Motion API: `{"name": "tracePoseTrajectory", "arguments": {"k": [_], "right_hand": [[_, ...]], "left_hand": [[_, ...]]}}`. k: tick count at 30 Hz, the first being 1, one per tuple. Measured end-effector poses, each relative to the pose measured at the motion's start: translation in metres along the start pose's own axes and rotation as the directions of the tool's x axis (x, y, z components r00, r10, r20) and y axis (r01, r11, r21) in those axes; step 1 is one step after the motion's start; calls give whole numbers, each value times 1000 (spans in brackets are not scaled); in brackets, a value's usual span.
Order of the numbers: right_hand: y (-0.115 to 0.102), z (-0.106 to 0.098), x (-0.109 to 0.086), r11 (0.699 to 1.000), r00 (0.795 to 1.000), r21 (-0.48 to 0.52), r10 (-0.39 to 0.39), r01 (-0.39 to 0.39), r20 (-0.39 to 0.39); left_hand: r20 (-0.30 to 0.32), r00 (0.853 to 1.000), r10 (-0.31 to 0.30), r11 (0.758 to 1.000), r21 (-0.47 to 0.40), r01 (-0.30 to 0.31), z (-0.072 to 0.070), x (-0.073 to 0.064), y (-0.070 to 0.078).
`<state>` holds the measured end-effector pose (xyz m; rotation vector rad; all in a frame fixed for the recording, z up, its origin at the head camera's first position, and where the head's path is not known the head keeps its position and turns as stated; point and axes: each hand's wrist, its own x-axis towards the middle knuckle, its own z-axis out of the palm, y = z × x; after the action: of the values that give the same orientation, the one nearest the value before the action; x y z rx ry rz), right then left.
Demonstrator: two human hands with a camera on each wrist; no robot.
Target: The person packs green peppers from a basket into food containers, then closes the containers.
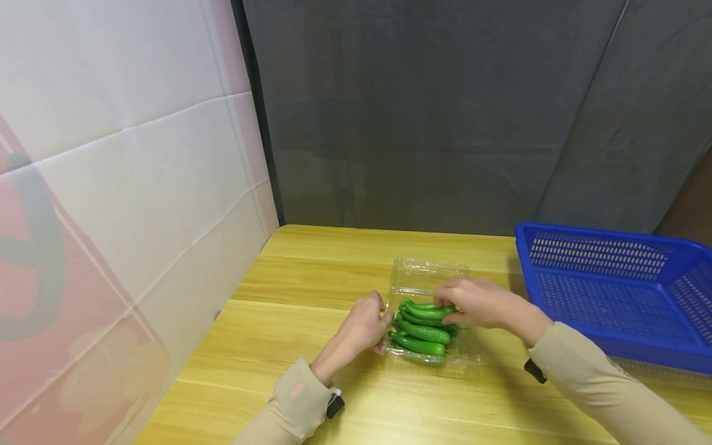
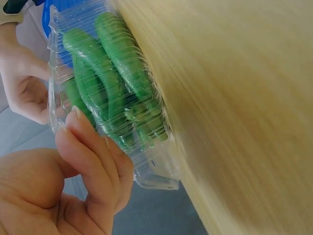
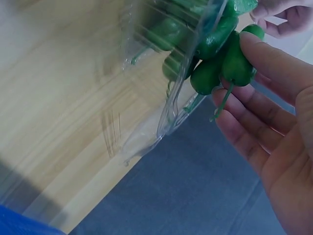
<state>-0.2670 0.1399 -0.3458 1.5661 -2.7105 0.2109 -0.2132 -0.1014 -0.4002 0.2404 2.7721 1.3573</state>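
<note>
A clear plastic clamshell box (image 1: 428, 275) lies open on the table, its lid folded back. Several long green chili peppers (image 1: 418, 346) lie side by side in its tray. My left hand (image 1: 360, 324) is at the tray's left edge, with bent fingertips on the rim in the left wrist view. My right hand (image 1: 475, 301) reaches over from the right and pinches a green chili pepper (image 3: 239, 63) by its stem end between thumb and fingers. Its stem hangs down, and other peppers touch it. The left thumb's contact is partly hidden.
A blue plastic basket (image 1: 606, 330) with slotted walls stands to the right, close to the right forearm. The wood-grain table (image 1: 311, 266) meets a white printed sheet (image 1: 183, 204) on the left and a dark grey curtain (image 1: 400, 123) behind.
</note>
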Motion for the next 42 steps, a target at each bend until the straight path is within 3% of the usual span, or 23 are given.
{"name": "tracePoseTrajectory", "arguments": {"k": [23, 33, 42], "right_hand": [[-4, 16, -2, 999, 999, -18, -31, 30, -21], [-1, 17, -6, 1000, 999, 24, 2, -1, -38], [0, 18, -9, 999, 996, 34, -10, 13, -91]], "left_hand": [[4, 1000, 12, 1000, -5, -12, 2, 0, 1], [14, 1000, 2, 1000, 5, -2, -2, 1, 1], [0, 1000, -5, 999, 44, 5, -5, 0, -1]]}}
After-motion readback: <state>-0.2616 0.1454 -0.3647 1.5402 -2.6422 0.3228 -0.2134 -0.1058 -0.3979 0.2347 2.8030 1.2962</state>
